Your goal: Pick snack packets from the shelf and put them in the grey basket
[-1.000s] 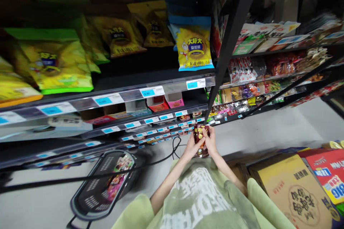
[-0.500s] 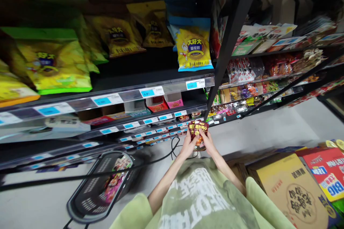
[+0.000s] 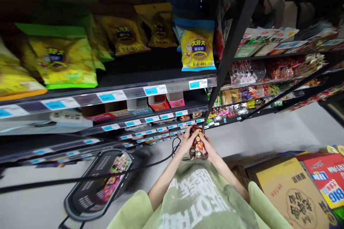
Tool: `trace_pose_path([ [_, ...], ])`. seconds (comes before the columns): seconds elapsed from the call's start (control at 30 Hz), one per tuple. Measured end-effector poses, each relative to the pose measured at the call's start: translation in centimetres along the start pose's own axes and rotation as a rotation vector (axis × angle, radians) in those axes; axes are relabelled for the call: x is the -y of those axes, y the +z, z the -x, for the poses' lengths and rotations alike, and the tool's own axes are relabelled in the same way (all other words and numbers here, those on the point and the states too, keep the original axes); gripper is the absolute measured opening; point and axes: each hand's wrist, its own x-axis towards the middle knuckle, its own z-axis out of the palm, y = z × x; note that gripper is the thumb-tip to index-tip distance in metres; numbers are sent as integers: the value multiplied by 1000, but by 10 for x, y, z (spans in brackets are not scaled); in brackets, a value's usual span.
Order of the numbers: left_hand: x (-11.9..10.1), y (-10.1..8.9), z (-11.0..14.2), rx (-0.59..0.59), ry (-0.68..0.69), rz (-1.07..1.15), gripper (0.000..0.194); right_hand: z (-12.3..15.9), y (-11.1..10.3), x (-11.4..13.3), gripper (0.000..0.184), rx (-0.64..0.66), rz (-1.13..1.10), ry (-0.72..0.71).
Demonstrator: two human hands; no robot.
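Note:
Both of my hands grip dark maroon snack packets (image 3: pixel 199 147) with yellow lettering and a food picture, held upright in front of my shirt. My left hand (image 3: pixel 186 144) closes on the left side, its thumb across the upper front. Gripping the right side is my right hand (image 3: pixel 210 149), with its thumb near the top. The packets lie one over the other, so I cannot tell from this view how many there are. My fingers behind them are hidden.
Yellow snack bags (image 3: pixel 198 50) stand on the shelf ahead, above lower shelves with price tags. A black shopping basket (image 3: pixel 88 182) with colourful packs sits on the floor at left. Printed cartons (image 3: pixel 279 179) stand at right. A dark cable (image 3: pixel 158 164) crosses the lower left.
The packets were fanned apart with their upper lettering in plain sight; now they are lined up together and sit slightly lower. My thumbs have shifted over their top. The view has moved slightly.

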Motion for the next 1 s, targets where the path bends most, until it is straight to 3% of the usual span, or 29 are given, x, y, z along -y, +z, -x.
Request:
trace_pose_path([
  [0.13,-1,6,6,-13,-93,245,36,16,0,-8,53,18,-10,84],
  [0.3,4,16,24,-65,-53,312,27,27,0,-18,52,-56,-8,121],
  [0.5,12,8,30,8,-10,266,21,30,2,-16,45,-17,35,161],
  [0.7,7,6,27,107,47,190,20,26,-7,-17,47,-30,32,121],
  [0.77,7,9,27,89,65,143,28,21,-11,-17,49,-68,39,46],
  [0.87,13,12,30,76,34,148,62,9,-16,-11,53,-154,72,-106],
  [0.93,20,13,32,168,-13,184,81,1,-19,-5,56,-246,96,-203],
  [1.0,27,14,33,286,-48,186,87,-5,-21,-1,58,-336,128,-277],
])
